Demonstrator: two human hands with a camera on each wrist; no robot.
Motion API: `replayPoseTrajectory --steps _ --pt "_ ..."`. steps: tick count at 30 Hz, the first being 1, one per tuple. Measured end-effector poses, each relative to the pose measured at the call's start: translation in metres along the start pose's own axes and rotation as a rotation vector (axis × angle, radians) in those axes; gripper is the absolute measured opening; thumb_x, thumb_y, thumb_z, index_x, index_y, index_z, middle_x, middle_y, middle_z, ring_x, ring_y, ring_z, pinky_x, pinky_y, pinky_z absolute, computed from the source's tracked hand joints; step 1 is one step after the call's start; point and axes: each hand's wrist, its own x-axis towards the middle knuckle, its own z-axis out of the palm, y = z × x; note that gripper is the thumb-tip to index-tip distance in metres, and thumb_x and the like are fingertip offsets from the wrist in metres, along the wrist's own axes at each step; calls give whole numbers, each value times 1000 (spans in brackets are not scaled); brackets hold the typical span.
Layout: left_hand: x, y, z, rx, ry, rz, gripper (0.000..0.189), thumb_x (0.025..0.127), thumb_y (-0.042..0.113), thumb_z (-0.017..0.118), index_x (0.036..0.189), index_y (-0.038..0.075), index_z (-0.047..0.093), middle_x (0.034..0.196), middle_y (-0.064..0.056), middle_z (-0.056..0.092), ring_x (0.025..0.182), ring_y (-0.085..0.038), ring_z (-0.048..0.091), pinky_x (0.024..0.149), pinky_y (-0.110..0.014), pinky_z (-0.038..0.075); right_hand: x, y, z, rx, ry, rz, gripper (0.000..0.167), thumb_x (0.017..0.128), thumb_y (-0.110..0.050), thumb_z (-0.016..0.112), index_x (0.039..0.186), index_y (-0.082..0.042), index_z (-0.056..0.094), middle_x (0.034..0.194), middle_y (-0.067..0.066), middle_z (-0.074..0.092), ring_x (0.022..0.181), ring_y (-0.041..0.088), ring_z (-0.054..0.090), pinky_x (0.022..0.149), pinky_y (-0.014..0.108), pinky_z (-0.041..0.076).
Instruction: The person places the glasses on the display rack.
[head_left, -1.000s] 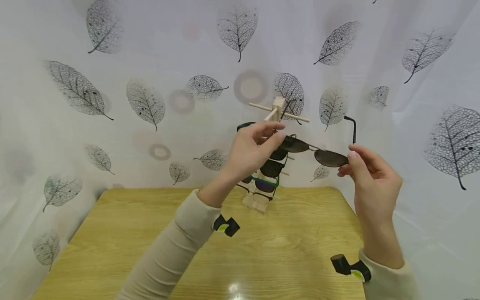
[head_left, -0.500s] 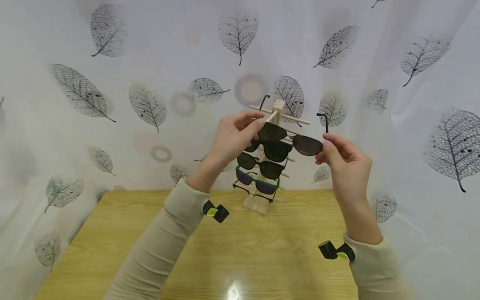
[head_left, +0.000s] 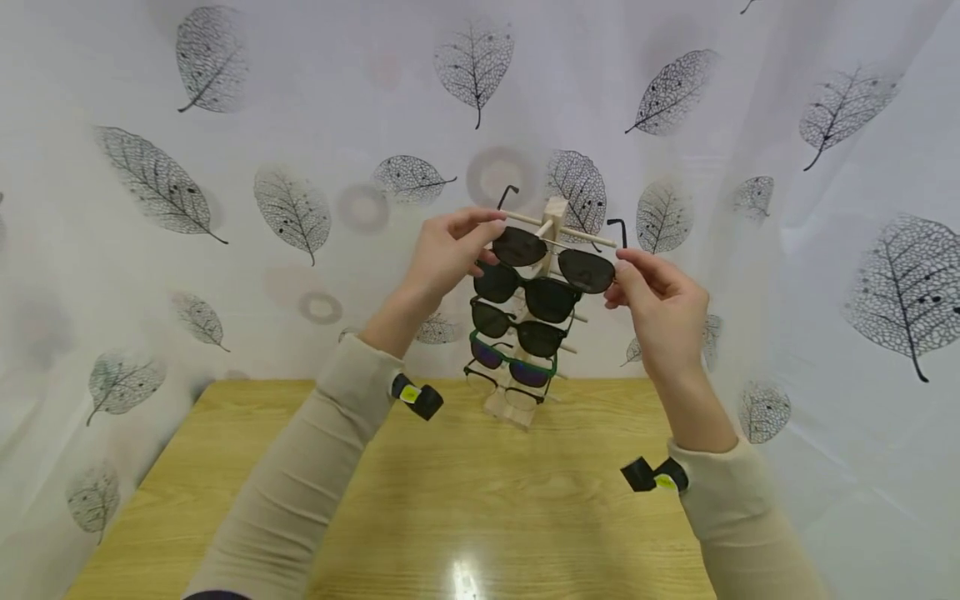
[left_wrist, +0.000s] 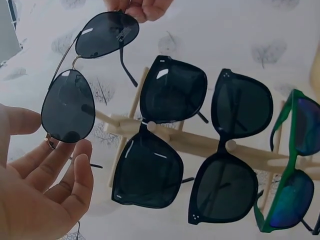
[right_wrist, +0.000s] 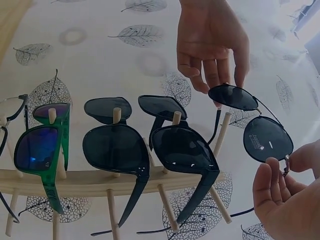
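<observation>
My left hand point(head_left: 453, 250) pinches one hinge corner of a pair of dark aviator sunglasses point(head_left: 587, 271). The opposite corner is pinched between the thumb and fingers of my right hand point(head_left: 663, 304). Both temple arms are unfolded and point toward the wooden glasses rack point(head_left: 553, 218). In the head view the sunglasses are in front of the rack's top peg. From the left wrist view, a lens point(left_wrist: 69, 106) lies close to a peg end; whether they touch I cannot tell. Below, black sunglasses point(head_left: 551, 298) hang on the rack.
Lower on the rack are another black pair point(head_left: 542, 337), green-framed sunglasses point(head_left: 531, 372) and clear-lens glasses point(head_left: 522, 400). Side pegs stick out from the upright. The rack stands at the back of a wooden table point(head_left: 450, 500), before a leaf-print curtain point(head_left: 360, 75).
Both hands have moved left with the aviator sunglasses, from right of the rack to in front of its top. The lower pairs on the rack now show more.
</observation>
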Motion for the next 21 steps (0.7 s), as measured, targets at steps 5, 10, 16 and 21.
replayPoseTrajectory --steps 5,10,16,21 --pt "8 -1 -3 -4 5 -25 36 105 30 65 136 12 71 138 -5 70 82 -15 71 71 -28 58 6 2 5 -22 -5 21 17 99 -10 73 113 -2 79 72 0 72 61 10 68 65 22 60" --pt "17 -1 -5 4 30 -32 35 106 30 64 135 11 72 135 -8 71 80 -15 71 68 -27 58 11 4 10 7 -21 43 24 100 -9 72 118 5 76 75 -1 73 63 10 68 66 22 60" --pt "24 0 -6 4 53 -27 35 106 28 62 135 11 72 137 -9 70 76 -13 69 66 -24 56 17 3 14 37 -43 77 29 101 -11 71 122 10 72 79 -1 75 65 12 69 66 23 61" --pt "28 -2 -6 -7 69 -47 37 107 28 62 137 11 71 137 -9 69 76 -11 67 68 -25 56 21 4 17 63 -46 102 31 100 -12 72 121 11 71 81 0 76 64 14 70 66 24 61"
